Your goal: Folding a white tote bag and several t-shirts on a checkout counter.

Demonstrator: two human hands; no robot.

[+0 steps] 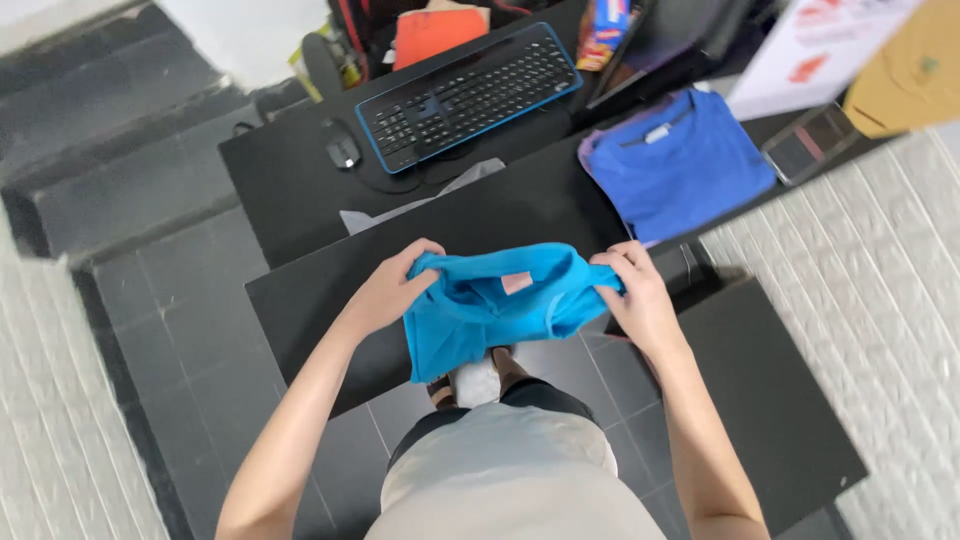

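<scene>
1. My left hand (392, 288) is closed on the left edge of a turquoise shirt (490, 305), fingers curled over the cloth with the thumb tucked underneath.
2. The turquoise shirt hangs bunched between my two hands, in the air just above the near edge of the black table (310, 300); its lower corner droops down past that edge towards my feet. A small pale tag shows near its middle.
3. My right hand (632, 290) is closed on the right edge of the same shirt, fingers pinching a fold of cloth.
4. Further back on the table, left of centre, a black mouse (342, 146) lies just beside a black keyboard (470, 95) with a blue rim.
5. To the right of the keyboard a folded blue shirt (678, 165) lies flat on the table, well apart from my hands.
6. Right of that shirt a dark phone (808, 143) rests near the table's edge.
</scene>
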